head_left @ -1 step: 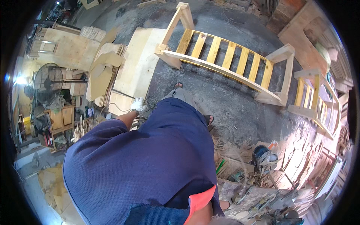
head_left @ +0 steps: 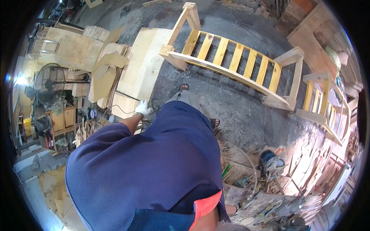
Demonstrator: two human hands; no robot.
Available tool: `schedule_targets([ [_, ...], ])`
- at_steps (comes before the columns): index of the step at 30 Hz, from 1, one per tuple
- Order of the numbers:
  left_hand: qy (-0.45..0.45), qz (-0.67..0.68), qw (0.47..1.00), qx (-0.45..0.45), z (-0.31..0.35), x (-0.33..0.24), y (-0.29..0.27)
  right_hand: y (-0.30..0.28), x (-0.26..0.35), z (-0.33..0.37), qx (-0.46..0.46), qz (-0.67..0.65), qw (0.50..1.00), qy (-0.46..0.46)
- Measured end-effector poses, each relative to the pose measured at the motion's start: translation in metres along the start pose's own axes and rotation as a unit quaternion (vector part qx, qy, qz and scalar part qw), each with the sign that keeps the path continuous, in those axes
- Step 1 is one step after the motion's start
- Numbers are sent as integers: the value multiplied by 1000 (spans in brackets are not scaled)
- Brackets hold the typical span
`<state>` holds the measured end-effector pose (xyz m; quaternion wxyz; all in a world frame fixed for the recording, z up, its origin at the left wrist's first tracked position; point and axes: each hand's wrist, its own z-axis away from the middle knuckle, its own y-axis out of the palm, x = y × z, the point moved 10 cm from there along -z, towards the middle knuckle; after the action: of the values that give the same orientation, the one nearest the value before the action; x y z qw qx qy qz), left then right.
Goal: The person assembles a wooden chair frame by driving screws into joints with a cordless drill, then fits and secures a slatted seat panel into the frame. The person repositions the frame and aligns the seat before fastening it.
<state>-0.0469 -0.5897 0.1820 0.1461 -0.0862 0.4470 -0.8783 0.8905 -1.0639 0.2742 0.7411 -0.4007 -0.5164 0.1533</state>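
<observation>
My left hand (head_left: 143,108), in a white glove, is low at my left side, beside the edge of a pale plywood sheet (head_left: 138,73). Its fingers look stretched and a little apart. A thin dark rod (head_left: 128,96) lies across the sheet, its end close to the gloved fingertips; I cannot make out whether they touch. Thin cables (head_left: 156,104) lie tangled beside the glove. My right hand is mostly hidden behind my dark blue shirt; only a small patch of skin (head_left: 231,209) shows at its lower right edge, with fingers out of sight.
A slatted wooden frame (head_left: 231,73) stands ahead on the dark floor, with a second frame (head_left: 323,102) farther right. Stacked boards (head_left: 110,73) and a standing fan (head_left: 50,82) are at left. A bucket (head_left: 271,161), a curved hose (head_left: 254,169) and wood scraps lie right.
The hose at the right has shifted and shows more clearly as a curve. My left hand stays almost where it was.
</observation>
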Motion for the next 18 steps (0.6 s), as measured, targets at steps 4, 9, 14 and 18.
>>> schedule_targets([
  [4,-65,157,985,-42,-25,-23,-20,36,-17,73,41,-244,966,82],
  [9,93,290,952,-35,-77,-145,-89,186,55,249,242,-315,917,-11],
  [14,280,261,914,132,-117,-280,-130,321,173,465,382,-172,903,-96],
  [18,221,238,900,292,-155,-311,-129,422,240,637,618,-68,783,-24],
])
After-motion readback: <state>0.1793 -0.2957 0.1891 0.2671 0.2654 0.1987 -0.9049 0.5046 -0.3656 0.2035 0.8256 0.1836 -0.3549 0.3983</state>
